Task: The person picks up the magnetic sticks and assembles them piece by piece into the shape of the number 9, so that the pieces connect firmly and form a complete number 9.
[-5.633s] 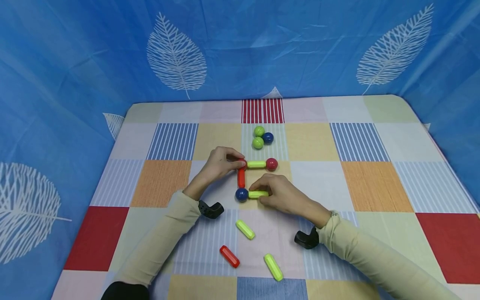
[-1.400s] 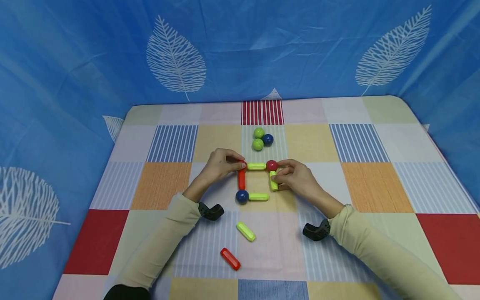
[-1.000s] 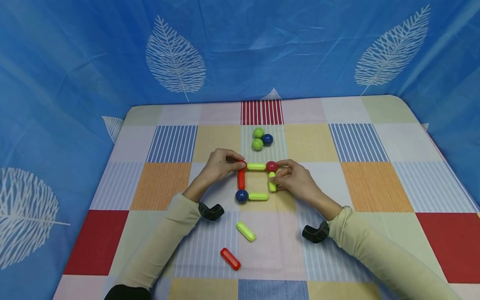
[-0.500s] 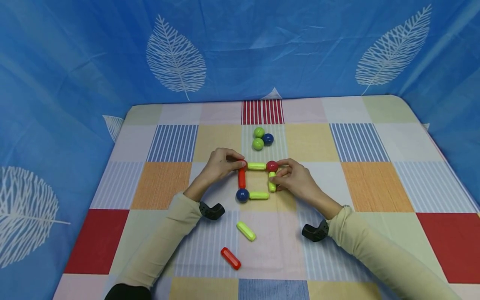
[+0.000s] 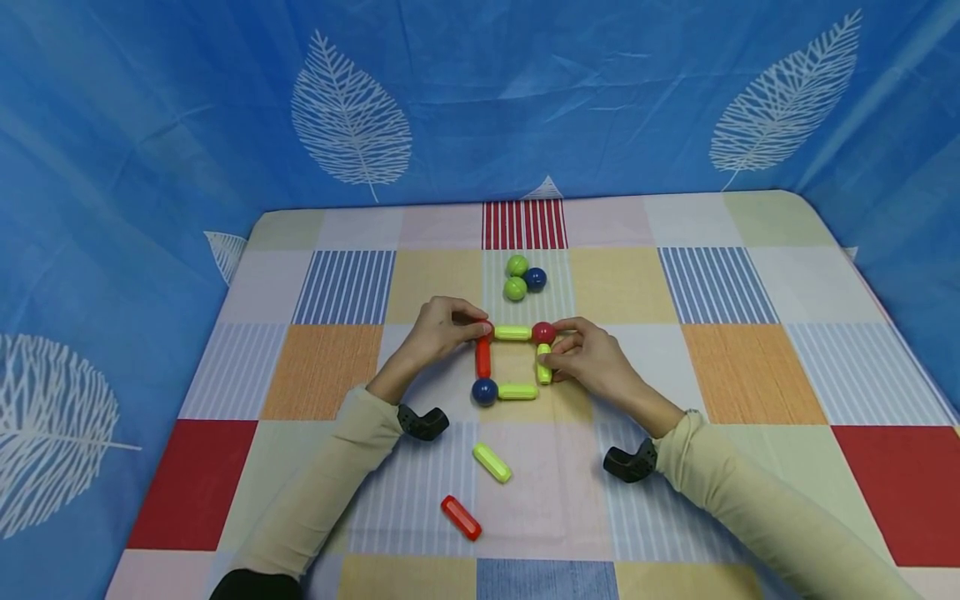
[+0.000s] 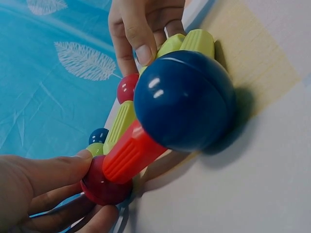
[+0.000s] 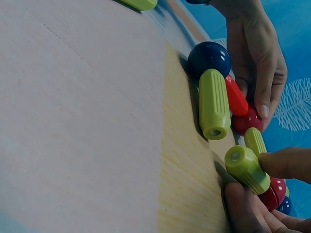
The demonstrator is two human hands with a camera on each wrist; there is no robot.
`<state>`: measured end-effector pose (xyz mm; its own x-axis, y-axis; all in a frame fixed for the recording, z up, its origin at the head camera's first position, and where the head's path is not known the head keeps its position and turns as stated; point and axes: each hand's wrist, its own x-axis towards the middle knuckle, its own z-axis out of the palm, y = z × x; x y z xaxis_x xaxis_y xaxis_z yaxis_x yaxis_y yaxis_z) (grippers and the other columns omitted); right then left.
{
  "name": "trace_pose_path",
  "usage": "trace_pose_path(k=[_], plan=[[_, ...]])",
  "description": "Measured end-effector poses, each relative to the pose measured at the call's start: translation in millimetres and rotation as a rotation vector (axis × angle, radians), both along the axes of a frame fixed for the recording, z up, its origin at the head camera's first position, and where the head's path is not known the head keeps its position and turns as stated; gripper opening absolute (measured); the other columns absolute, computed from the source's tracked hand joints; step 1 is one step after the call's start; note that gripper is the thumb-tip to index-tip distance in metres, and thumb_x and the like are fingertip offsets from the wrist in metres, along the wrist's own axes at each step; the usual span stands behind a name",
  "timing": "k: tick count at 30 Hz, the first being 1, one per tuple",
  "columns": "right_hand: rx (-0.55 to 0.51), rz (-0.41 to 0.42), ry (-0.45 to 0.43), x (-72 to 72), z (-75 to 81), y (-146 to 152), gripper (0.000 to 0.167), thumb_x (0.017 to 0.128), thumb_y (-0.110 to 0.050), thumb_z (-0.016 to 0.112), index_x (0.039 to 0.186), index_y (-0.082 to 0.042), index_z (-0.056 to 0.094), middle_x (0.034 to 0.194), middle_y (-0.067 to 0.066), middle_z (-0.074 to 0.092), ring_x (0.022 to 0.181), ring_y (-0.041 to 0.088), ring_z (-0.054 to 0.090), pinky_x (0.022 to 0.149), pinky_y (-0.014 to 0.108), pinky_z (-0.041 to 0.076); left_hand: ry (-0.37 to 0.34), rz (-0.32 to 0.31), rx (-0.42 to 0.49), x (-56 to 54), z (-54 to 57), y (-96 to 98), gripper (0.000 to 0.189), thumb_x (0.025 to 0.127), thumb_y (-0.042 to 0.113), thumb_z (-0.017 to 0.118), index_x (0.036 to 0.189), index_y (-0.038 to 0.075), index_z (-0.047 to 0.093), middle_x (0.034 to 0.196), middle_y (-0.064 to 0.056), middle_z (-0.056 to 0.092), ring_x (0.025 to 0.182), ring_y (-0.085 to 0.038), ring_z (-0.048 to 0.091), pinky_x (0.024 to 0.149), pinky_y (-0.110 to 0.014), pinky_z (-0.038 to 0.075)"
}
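My left hand [image 5: 444,329] pinches a red ball [image 6: 104,187] at the back left corner of a frame of magnetic rods and balls. From that ball a red rod [image 5: 483,358] runs toward me to a blue ball [image 5: 484,392], and a yellow-green rod [image 5: 513,332] runs right to a second red ball [image 5: 543,332]. My right hand [image 5: 588,358] grips another yellow-green rod [image 7: 249,170] between thumb and fingers, its far end at that second ball. A front yellow-green rod [image 7: 214,107] sticks out from the blue ball. Its metal-tipped free end stands apart from the gripped rod.
Two green balls [image 5: 515,288] and a blue ball [image 5: 535,279] sit together behind the frame. Nearer me lie a loose yellow-green rod [image 5: 492,462] and a loose red rod [image 5: 461,517]. A patchwork cloth [image 5: 645,517] covers the table, and a blue leaf-print curtain [image 5: 480,100] surrounds it.
My right hand has left the front rod and brought a loose yellow-green rod from the near table to the right-hand red ball. Over the last second both hands stay nearly still.
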<state>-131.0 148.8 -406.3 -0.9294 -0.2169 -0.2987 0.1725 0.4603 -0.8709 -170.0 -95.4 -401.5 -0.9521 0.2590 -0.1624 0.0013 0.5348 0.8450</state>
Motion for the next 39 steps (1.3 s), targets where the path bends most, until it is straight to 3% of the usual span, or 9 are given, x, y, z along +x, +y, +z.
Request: trace_pose_path(k=[7,11,17,21,24,29,39], plan=[[0.061,0.017,0.023,-2.0,2.1,2,0.060,0.088,-0.019,0.073,0.137,0.002,0.046,0.098,0.013,0.070,0.070,0.019,0.071,0.075,0.031,0.054,0.000,0.002,0.006,-0.3,-1.1,-0.6,0.021,0.089,0.014,0.074,0.107,0.002,0.074,0.101,-0.009,0.070,0.097,-0.023,0.061,0.080,-0.031,0.049],[0.131,0.039,0.120,-10.1,9.2,7,0.055,0.090,-0.021,0.072,0.135,0.002,0.050,0.097,0.012,0.070,0.076,0.020,0.071,0.069,0.030,0.054,0.003,-0.001,0.003,-0.9,0.3,-0.7,0.021,0.089,0.014,0.074,0.106,0.002,0.074,0.101,-0.009,0.071,0.097,-0.023,0.061,0.081,-0.032,0.049],[0.238,0.053,0.300,-49.2,23.6,10,0.050,0.092,-0.022,0.070,0.133,0.000,0.054,0.111,0.016,0.065,0.101,0.029,0.065,0.080,0.042,0.053,0.032,-0.010,0.003,-0.6,0.4,-2.8,0.022,0.089,0.015,0.074,0.106,0.001,0.074,0.100,-0.008,0.072,0.097,-0.022,0.063,0.083,-0.034,0.050],[0.214,0.082,0.327,-77.6,22.2,7,0.049,0.090,-0.016,0.070,0.133,0.001,0.054,0.124,0.019,0.060,0.113,0.032,0.059,0.093,0.047,0.048,0.043,-0.019,0.009,0.8,-0.4,-3.0,0.022,0.089,0.015,0.074,0.106,0.000,0.074,0.099,-0.008,0.072,0.096,-0.021,0.063,0.083,-0.034,0.050],[0.200,0.110,0.318,-91.0,16.7,4,0.051,0.089,-0.014,0.072,0.134,0.001,0.054,0.128,0.019,0.058,0.118,0.032,0.057,0.097,0.046,0.046,0.037,-0.019,0.016,1.0,-0.7,-2.1,0.022,0.089,0.015,0.074,0.106,0.001,0.074,0.099,-0.007,0.072,0.096,-0.021,0.063,0.082,-0.033,0.050],[0.207,0.135,0.299,-97.5,6.6,-2,0.049,0.088,-0.011,0.073,0.132,0.001,0.055,0.128,0.019,0.060,0.117,0.033,0.058,0.096,0.045,0.048,0.025,-0.021,0.012,1.1,-2.2,-0.3,0.023,0.089,0.015,0.074,0.107,0.001,0.074,0.099,-0.007,0.072,0.096,-0.020,0.063,0.081,-0.032,0.050],[0.205,0.089,0.285,-99.0,0.6,0,0.037,0.091,-0.009,0.069,0.126,0.000,0.060,0.121,0.018,0.064,0.111,0.030,0.061,0.092,0.042,0.050,0.019,-0.016,-0.002,-0.3,-1.4,-1.4,0.022,0.089,0.016,0.074,0.106,0.002,0.075,0.099,-0.007,0.072,0.096,-0.020,0.063,0.082,-0.032,0.049]])
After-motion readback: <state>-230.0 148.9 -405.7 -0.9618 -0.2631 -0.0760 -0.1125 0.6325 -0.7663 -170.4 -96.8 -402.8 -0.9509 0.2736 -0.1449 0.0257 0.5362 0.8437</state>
